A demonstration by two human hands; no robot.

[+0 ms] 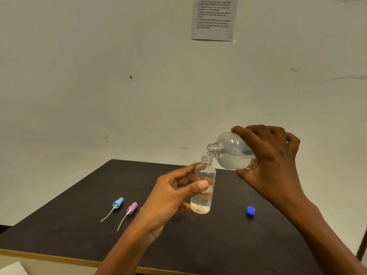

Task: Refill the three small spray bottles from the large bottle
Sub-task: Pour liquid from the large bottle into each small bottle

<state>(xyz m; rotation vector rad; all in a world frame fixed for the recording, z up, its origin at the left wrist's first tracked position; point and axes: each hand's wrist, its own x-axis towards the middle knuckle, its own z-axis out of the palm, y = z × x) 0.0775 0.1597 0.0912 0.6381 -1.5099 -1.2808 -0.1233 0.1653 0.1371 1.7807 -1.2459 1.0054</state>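
My left hand [170, 195] grips a small clear spray bottle [203, 191], which is uncapped, upright and held just above the dark table [79, 225], with clear liquid in its lower part. My right hand [272, 155] holds the large clear bottle [230, 151] tilted on its side, its open threaded neck touching the small bottle's mouth. Liquid lies in the lower half of the large bottle. Only one small bottle is in view.
A light blue spray head [118, 203] and a pink spray head [132, 208], each with a dip tube, lie on the table to the left. A dark blue cap [250, 210] sits at the right. An instruction sheet [214, 16] hangs on the wall.
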